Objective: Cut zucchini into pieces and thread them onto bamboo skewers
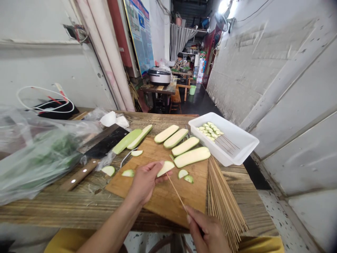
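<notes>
My left hand (145,181) pinches a half-round zucchini slice (165,168) above the cutting board (163,200). In my right hand (207,230) is a thin bamboo skewer (177,192), its tip at the lower edge of the slice; whether it has gone in, I cannot tell. Halved zucchini (192,156) lie cut side up along the board's far side. Loose slices (182,173) are scattered on and beside the board. A large bundle of bamboo skewers (223,203) lies to the right of the board.
A white plastic tub (231,137) at the back right holds skewered slices (210,130). On the left lie a cleaver (105,142) and a plastic bag of greens (42,154). Farther back, a person (180,62) sits at another table beyond a cooker (159,76).
</notes>
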Demonstrator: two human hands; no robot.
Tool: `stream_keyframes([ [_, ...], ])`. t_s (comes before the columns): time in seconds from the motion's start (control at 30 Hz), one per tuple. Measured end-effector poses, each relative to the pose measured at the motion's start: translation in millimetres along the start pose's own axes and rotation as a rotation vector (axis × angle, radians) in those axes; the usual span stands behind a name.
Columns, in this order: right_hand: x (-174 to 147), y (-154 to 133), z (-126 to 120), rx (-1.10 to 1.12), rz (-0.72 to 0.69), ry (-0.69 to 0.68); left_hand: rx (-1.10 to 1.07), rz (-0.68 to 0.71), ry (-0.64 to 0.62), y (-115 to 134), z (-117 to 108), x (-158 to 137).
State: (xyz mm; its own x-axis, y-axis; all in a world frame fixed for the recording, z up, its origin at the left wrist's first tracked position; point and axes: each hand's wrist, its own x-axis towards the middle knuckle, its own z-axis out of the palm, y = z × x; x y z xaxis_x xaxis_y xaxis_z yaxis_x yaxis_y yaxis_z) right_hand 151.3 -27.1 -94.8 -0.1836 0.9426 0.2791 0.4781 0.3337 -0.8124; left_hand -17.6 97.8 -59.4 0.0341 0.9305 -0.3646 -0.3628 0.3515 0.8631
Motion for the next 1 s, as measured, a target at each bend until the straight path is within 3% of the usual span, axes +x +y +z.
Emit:
stream_keyframes([
  [0.83, 8, 0, 10, -0.024, 0.011, 0.082, 0.000, -0.046, -0.035, -3, 0, -1],
  [1.0, 16, -7, 15, 0.025, -0.004, 0.121, -0.208, -0.042, -0.072, -7, 8, 2],
])
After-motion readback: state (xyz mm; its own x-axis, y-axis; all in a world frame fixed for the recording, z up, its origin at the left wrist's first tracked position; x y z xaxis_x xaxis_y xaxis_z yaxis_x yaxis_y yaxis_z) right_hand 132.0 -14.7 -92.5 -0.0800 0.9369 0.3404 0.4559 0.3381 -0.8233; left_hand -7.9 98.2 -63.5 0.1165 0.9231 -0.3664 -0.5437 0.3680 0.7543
